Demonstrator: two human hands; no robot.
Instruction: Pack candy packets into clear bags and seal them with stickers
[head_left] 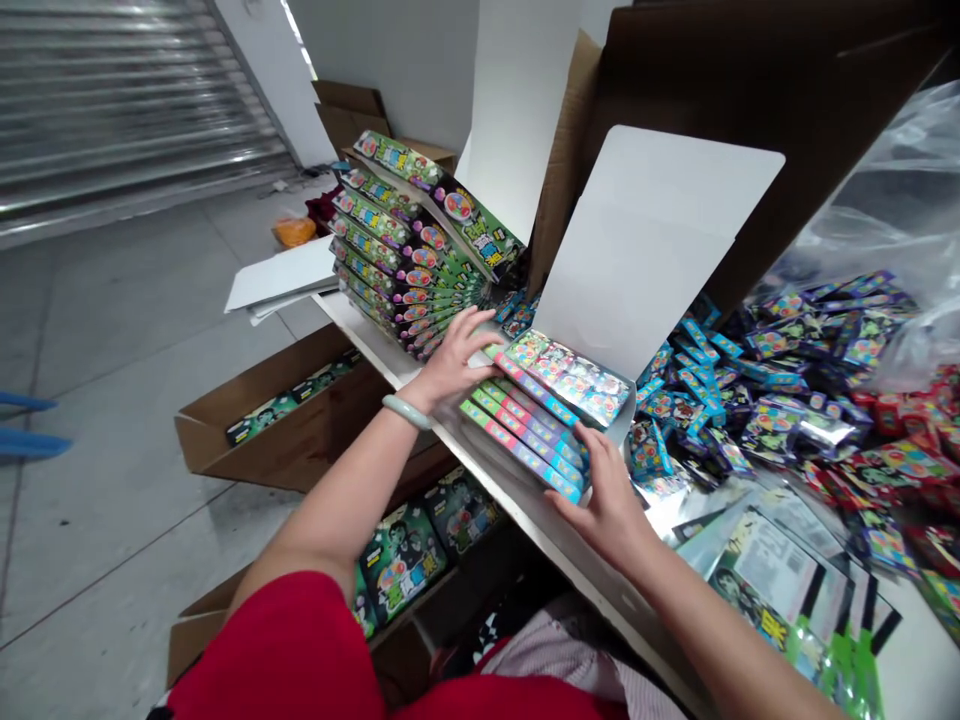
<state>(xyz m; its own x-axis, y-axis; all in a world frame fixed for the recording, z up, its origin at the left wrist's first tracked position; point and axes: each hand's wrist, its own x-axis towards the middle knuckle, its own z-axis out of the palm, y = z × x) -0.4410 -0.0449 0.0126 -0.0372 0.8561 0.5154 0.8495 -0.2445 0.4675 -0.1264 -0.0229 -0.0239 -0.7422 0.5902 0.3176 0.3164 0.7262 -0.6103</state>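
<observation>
Clock positions are read from the small boxes point(529, 440), with 12 toward the top of the view. The small boxes lie in striped rows, just on my side of the white open box point(637, 250) at 1 o'clock.

1. Grip. My left hand point(455, 357), at 10 to 11 o'clock, grasps one end of the rows between thumb and fingers. My right hand point(609, 500), at 4 o'clock, grasps the opposite end. How hard either presses, I cannot tell.

2. Pressure. I should push inward equally from both ends; uneven force would probably let the middle pieces buckle.

3. Alignment. The row nearest the open box sits slightly apart from the others. I should square all row ends with my fingertips.

4. Edge. The white table point(592, 565) ends close by, its rim running from 10 to 5 o'clock; I should hold the lowest row inboard.

Surface: a stack of printed boxes point(424, 262) stands at 11 o'clock. Loose blue packets point(690, 385) and red packets point(900, 440) are heaped toward 3 o'clock.

Room: a cardboard box point(300, 450) sits below the table at 9 o'clock, and a metal shutter point(135, 110) closes the grey floor point(112, 480) at 10 o'clock.
</observation>
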